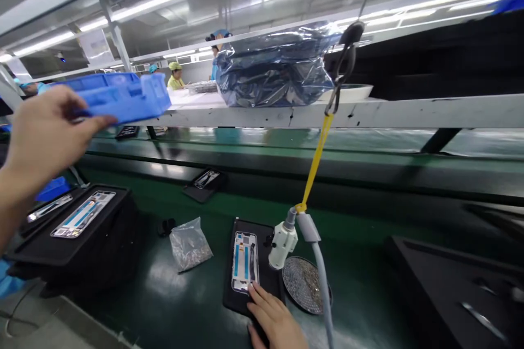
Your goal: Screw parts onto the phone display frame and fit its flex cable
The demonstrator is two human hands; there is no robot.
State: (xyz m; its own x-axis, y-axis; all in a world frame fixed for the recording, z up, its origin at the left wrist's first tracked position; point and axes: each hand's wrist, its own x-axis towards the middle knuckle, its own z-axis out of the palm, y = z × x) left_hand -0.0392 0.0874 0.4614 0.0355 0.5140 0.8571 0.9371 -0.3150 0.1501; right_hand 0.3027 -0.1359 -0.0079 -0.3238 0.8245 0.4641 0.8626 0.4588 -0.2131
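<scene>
**A:** Head view, and the left hand (43, 139) is up high at the left edge, fingers curled onto the near end of a blue plastic tray (123, 95), thumb underneath, pinching it.

**B:** That tray's a bright, slightly see-through blue, shallow, with moulded pockets and a raised rim. It sits tilted at the front lip of the white overhead shelf (368, 112); whether it rests on the shelf I can't tell.

**A:** Down low, the right hand (276, 319) lies flat, fingers loosely spread, fingertips pressing the bottom edge of a phone frame (244, 262).

**B:** The frame is a pale, narrow rectangle with blue strips along its length, lying in a black fixture (235, 297) on the green conveyor belt (360, 283).

**A:** Just right of it hangs a white electric screwdriver (283, 242), slung from a yellow strap (315, 163), grey hose (323, 289) trailing toward the camera.

**B:** A round metal screw dish (305, 286) sits beneath it, touching the fixture's right side. To the left, a small clear bag (189, 244) of tiny parts lies on the belt.

**A:** Further left, another phone frame (84, 214) on a stack of black trays (82, 240), and a smaller fixture (204, 182) further back.

**B:** Up on the shelf, a crumpled blue-grey plastic bag (276, 68) near the middle, a carabiner (344, 65) dangling beside it. Other workers (176, 75) sit far off down the line.
</scene>
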